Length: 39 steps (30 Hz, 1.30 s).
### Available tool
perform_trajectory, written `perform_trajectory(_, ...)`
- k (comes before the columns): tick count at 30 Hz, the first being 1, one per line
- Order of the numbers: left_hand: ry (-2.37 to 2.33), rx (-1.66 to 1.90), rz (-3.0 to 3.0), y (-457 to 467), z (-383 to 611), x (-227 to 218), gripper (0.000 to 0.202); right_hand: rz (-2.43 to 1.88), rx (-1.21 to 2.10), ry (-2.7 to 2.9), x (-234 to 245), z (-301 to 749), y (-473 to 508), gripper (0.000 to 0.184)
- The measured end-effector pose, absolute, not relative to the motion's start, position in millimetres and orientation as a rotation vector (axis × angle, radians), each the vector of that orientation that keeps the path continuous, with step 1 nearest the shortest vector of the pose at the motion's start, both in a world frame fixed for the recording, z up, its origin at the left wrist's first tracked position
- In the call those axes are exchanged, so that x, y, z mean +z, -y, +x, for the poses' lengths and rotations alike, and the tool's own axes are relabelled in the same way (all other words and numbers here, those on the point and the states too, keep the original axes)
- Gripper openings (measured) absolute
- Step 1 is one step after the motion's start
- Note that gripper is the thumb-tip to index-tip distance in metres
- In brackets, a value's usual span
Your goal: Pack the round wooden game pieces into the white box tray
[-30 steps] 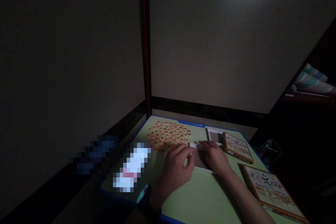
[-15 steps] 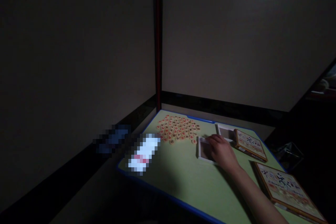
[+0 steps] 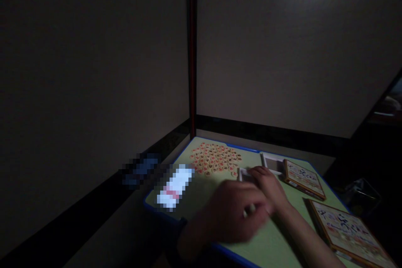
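Observation:
Round Chinese chess pieces (image 3: 213, 159), pale with red or dark characters, lie spread in one layer on the table's far left. My right hand (image 3: 268, 182) reaches over a shallow box tray (image 3: 241, 174), fingers bent at its far rim; hand and forearm cover much of it. My left hand (image 3: 232, 211), blurred, hovers nearer to me, in front of that tray. Its fingers are curled round to the thumb with a small gap showing; whether anything is pinched there I cannot make out.
A second box tray (image 3: 264, 161) lies farther back, beside a printed lid (image 3: 304, 176). Another Chinese chess lid (image 3: 345, 230) lies near right. A pixelated bright oblong (image 3: 176, 188) is on the left of the blue-edged green table (image 3: 201, 197). Walls meet behind it.
My left hand has come into view from below, passing in front of the tray and right wrist. My right hand stays at the tray. The whole view has shifted slightly.

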State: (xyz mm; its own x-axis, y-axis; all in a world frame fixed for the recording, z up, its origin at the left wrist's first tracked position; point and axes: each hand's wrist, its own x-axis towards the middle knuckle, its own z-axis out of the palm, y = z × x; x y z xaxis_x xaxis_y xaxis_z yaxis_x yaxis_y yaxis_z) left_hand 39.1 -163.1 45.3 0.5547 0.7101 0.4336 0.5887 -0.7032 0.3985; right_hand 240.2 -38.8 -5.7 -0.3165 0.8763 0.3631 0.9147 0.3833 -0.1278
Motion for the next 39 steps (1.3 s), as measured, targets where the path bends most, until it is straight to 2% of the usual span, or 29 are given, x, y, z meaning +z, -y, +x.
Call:
perform_trajectory(3, -1.765, 0.607, 2.532, 80.5, 19.6, 53.1, 0.032, -1.577, -0.122, 2.270, -5.7, 238.7, 38.4, 0.046)
perform_trajectory(6, -2.022, 0.311, 2.433, 19.5, 6.9, 35.9, 0.032, -1.585, -0.096, 2.271, -6.5, 238.0, 38.1, 0.047)
perform_trajectory(19, -1.837, 0.029, 2.465, -147.3, 9.8, 42.9, 0.035, -1.624, -0.022, 2.131, -8.3, 243.7, 41.3, 0.047)
perform_trajectory(23, -1.820, -0.140, 2.417, -166.6, 14.6, 35.4, 0.029, -1.596, -0.030, 2.109, -11.1, 244.4, 41.8, 0.047)
perform_trajectory(29, -1.754, -0.277, 2.407, -182.4, 15.2, 32.0, 0.034, -1.652, -0.033, 2.107, -9.4, 247.6, 41.1, 0.047)
perform_trajectory(35, -1.734, -0.260, 2.449, -179.9, 15.4, 29.8, 0.023, -1.758, -0.060, 2.059, -10.1, 256.6, 36.3, 0.045)
perform_trajectory(39, -1.752, -0.215, 2.490, -176.8, 18.4, 25.9, 0.031, -1.765, -0.066, 2.042, -11.9, 258.9, 35.0, 0.044)
